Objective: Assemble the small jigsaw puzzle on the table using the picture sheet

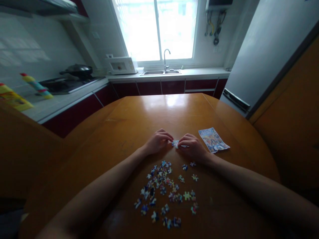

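Left of the picture sheet [213, 139], left hand [158, 141] and right hand [193, 146] pinch a puzzle section [175, 143]; loose pieces [157, 180] lie to the sheet's near-left

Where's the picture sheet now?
In the head view, the sheet lies on the table, right of centre, just to the right of the right hand and above that forearm.

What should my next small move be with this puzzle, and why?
Perhaps steady the small puzzle patch with your left hand and press it gently with your right hand: both hands' fingers are at it, while the loose pieces lie scattered nearer you.
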Demonstrator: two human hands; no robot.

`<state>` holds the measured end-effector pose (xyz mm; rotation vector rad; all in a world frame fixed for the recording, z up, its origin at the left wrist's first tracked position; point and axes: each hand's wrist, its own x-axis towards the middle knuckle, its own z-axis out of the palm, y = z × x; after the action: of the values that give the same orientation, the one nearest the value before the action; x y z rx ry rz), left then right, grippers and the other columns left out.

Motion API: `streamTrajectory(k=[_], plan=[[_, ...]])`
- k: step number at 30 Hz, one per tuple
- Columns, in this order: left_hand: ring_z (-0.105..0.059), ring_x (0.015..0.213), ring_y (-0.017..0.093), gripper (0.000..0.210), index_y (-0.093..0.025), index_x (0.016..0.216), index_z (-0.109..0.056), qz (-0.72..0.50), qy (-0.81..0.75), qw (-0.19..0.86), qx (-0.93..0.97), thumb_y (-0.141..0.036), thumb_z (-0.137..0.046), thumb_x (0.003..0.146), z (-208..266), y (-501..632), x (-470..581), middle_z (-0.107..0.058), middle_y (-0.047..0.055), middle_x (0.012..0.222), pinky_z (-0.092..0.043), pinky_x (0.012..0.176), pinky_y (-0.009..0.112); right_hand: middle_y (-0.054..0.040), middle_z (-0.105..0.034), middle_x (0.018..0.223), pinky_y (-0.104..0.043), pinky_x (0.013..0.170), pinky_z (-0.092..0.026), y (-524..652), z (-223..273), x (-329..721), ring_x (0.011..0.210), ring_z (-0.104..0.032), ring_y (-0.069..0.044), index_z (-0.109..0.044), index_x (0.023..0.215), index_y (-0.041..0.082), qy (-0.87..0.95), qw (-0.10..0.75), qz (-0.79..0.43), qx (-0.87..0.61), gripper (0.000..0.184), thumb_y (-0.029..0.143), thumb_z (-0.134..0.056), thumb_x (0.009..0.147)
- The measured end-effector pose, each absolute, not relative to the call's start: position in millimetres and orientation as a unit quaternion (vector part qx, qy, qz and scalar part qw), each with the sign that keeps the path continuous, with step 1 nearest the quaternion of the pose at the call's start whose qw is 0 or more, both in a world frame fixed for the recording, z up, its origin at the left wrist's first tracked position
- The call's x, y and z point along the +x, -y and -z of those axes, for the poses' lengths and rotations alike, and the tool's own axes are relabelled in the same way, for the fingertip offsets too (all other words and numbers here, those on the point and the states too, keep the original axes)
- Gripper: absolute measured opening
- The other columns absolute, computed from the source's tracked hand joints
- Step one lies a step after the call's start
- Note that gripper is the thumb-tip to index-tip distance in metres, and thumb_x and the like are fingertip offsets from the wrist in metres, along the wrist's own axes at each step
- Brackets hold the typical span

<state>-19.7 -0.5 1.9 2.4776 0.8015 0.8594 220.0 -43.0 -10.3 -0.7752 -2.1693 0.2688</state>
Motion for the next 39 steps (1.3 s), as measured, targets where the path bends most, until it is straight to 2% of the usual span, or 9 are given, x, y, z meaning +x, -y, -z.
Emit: streamTrajectory(k=[10, 20, 26, 39], plan=[[-0.056, 0.084, 0.017, 0.023, -0.023, 0.086, -0.078, -0.308, -0.224, 0.181, 0.907, -0.014, -0.057, 0.089, 2.7, -2.2, -17.3, -0.077, 0.002, 0.088, -0.049, 0.081, 0.029, -0.0024, -0.073, 0.083, -0.033, 0.080, -0.048, 41.5, 16.1, 207.2, 0.083, -0.058, -0.019, -0.075, 0.078, 0.025, 0.867, 0.364, -0.090, -0.327, 0.013, 0.015, -0.070, 0.084], [-0.058, 0.085, 0.017, 0.022, -0.024, 0.088, -0.078, -0.298, -0.210, 0.202, 0.909, -0.021, -0.058, 0.094, 3.9, -4.3, -19.0, -0.077, 0.003, 0.090, -0.048, 0.082, 0.031, -0.0052, -0.070, 0.088, -0.034, 0.080, -0.048, 45.9, 8.6, 206.6, 0.088, -0.055, -0.021, -0.075, 0.083, 0.023, 0.879, 0.335, -0.094, -0.325, 0.016, 0.014, -0.063, 0.087], [-0.058, 0.088, 0.018, 0.022, -0.026, 0.088, -0.079, -0.283, -0.198, 0.205, 0.916, -0.026, -0.058, 0.095, 0.1, -2.8, -18.7, -0.076, 0.004, 0.092, -0.049, 0.083, 0.033, -0.0056, -0.070, 0.090, -0.036, 0.083, -0.048, 48.8, 5.9, 207.9, 0.090, -0.055, -0.021, -0.075, 0.086, 0.022, 0.880, 0.335, -0.109, -0.318, 0.017, 0.011, -0.062, 0.084], [-0.058, 0.090, 0.017, 0.020, -0.025, 0.089, -0.077, -0.276, -0.191, 0.197, 0.921, -0.021, -0.058, 0.094, -3.6, 0.0, -18.6, -0.075, 0.003, 0.093, -0.048, 0.085, 0.032, -0.0053, -0.069, 0.093, -0.036, 0.085, -0.048, 47.1, 12.2, 210.9, 0.092, -0.055, -0.021, -0.077, 0.092, 0.025, 0.876, 0.334, -0.116, -0.327, 0.025, 0.008, -0.060, 0.085]])
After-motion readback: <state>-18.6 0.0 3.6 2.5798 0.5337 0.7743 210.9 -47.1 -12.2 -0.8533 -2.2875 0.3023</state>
